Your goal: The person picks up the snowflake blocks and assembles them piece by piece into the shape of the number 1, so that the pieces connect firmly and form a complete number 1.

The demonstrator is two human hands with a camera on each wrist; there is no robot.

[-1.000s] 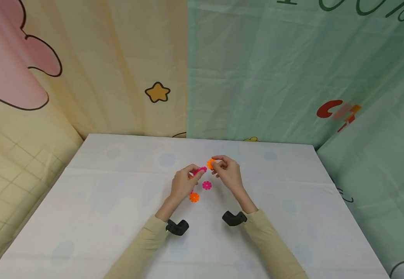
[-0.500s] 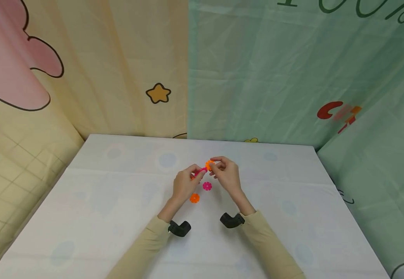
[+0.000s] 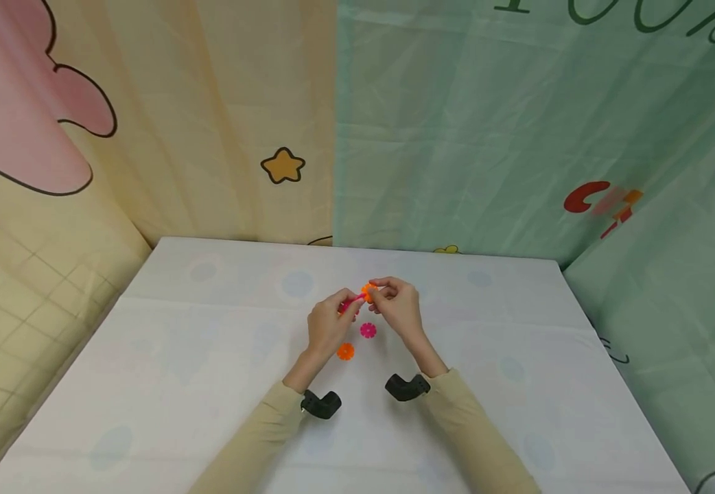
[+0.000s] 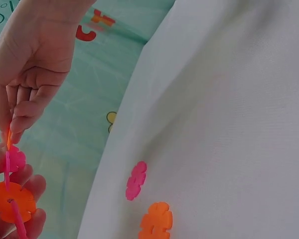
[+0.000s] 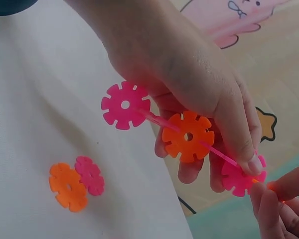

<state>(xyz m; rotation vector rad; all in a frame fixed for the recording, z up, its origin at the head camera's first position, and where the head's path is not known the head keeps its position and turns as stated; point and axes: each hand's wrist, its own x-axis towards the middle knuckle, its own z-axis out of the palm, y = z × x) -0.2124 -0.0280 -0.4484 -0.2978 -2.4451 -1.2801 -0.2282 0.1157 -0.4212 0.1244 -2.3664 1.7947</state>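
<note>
Linked notched discs [image 5: 188,147], pink and orange, sit pinched in your left hand [image 3: 328,325]; your right hand [image 3: 399,309] pinches an orange disc [image 3: 367,289] against their end; the right wrist view shows their interlocking, which your left hand mostly hides from the head view; nearer you on the desk [image 3: 209,398], a loose pink disc [image 3: 368,330] and loose orange disc [image 3: 346,351] lie apart.

A chain of notched pink and orange discs [image 5: 202,132], slotted crosswise, runs 10 to 4 o'clock in the right wrist view — a pinched orange disc [image 3: 366,291] meets its 4 o'clock end. Flat on the table [image 3: 209,412], a loose orange disc [image 3: 346,351] lies toward 8 o'clock from a loose pink disc [image 3: 368,331].
</note>
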